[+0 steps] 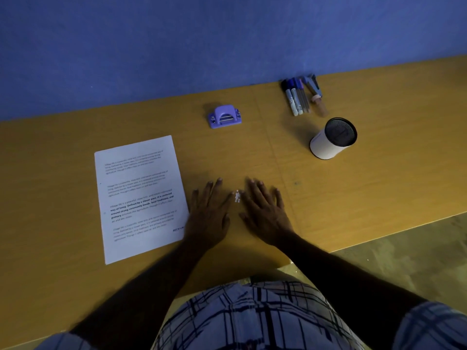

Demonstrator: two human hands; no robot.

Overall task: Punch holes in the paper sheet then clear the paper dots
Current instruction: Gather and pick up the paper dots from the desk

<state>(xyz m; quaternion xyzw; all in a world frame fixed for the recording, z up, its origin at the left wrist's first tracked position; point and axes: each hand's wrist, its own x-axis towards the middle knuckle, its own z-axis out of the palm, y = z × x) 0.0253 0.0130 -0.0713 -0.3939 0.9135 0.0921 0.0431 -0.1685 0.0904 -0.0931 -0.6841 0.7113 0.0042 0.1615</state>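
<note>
Table [353, 198]: broad ochre-yellow surface set against a blue wall [177, 46], carrying all items listed. Paper sheet [140, 198]: one printed page, lying flat to the left of the hands, its lower right corner just under or touching the left hand's heel; punched holes cannot be made out at this size, though a faint mark shows on the left margin. Left hand [208, 213]: flat on the table, palm down, fingers spread and angled toward the middle, holding nothing. Right hand [265, 210]: likewise flat, palm down, fingers spread, empty, mirroring the left. Cup [331, 140]: white cylinder with a dark mesh top, standing tilted in view, well apart to the right rear. Hole punch [224, 116]: purple, set down at the rear centre, apart from both hands and from the sheet. Pens and markers [299, 96]: a small bundle lying near the wall, to the right of the punch. Paper dots [237, 197]: a small white cluster on the bare table, in the gap between the two hands, close to the right hand's index side. Step in hand, by judgement: punching appears finished, with the punch put aside, and the clearing of the dots is under way, the hands bracketing the cluster as if to gather it. Next move, by judgement: bring the hand edges together to herd the dots into one heap, then scoop or pinch them up; light pressure and slow sweeping are needed, since such scraps scatter easily.
</note>
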